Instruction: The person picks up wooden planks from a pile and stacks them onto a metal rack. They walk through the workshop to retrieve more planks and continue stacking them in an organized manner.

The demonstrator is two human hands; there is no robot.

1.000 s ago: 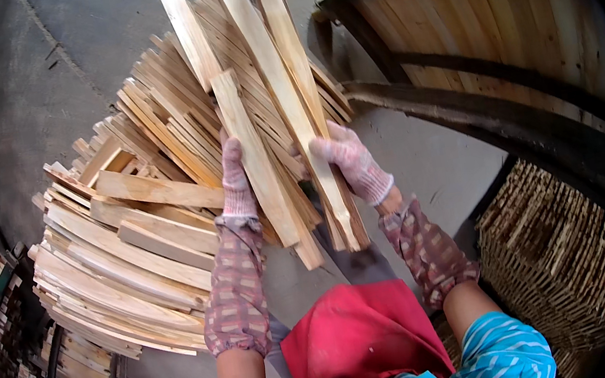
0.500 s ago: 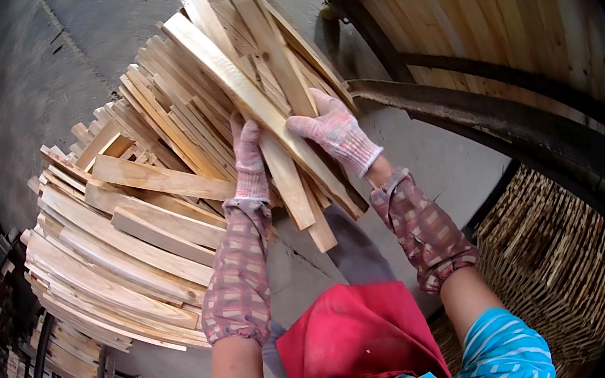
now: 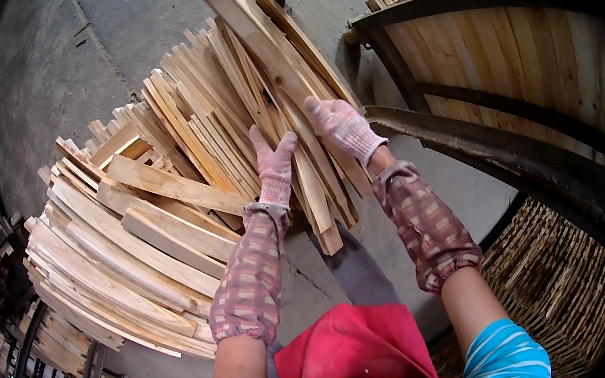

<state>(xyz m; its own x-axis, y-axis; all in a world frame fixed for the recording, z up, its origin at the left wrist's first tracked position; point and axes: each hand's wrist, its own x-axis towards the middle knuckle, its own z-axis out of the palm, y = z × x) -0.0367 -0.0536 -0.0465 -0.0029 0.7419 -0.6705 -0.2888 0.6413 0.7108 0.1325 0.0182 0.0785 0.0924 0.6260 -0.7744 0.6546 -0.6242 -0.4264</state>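
Left hand (image 3: 273, 164): gloved, fingers spread and nearly flat, palm pressed against the left flank of the bundle of slats (image 3: 289, 106); not closed around anything, more a steadying push.
Right hand (image 3: 341, 128): gloved, fingers curved over the right edge of the same bundle, gripping it from the side and slightly above.
Bundle of slats: a sheaf of long pale wooden strips, held between both hands in front of the chest, tilted up and away, lower ends near the red apron (image 3: 353, 356), upper ends fanned out toward the concrete floor (image 3: 140, 26).
Done so far, by the look of it: a large fan-shaped stack of slats (image 3: 118, 253) already lying to the left, layered flat; a round metal-hooped rack (image 3: 501, 60) at right already packed with upright boards.
Left to do, as a judgement: the held sheaf not yet set down anywhere; more loose slats lying between the stack and the bundle, unsorted.
Woven basket (image 3: 563, 284): lower right, beside the rack, contents not visible.
Sleeve covers (image 3: 252, 273): checked pink fabric over both forearms, striped blue sleeves above.
Packages: none visible.
Labels and signs: none visible on wood, rack or basket; lower left corner too dark and small to tell.
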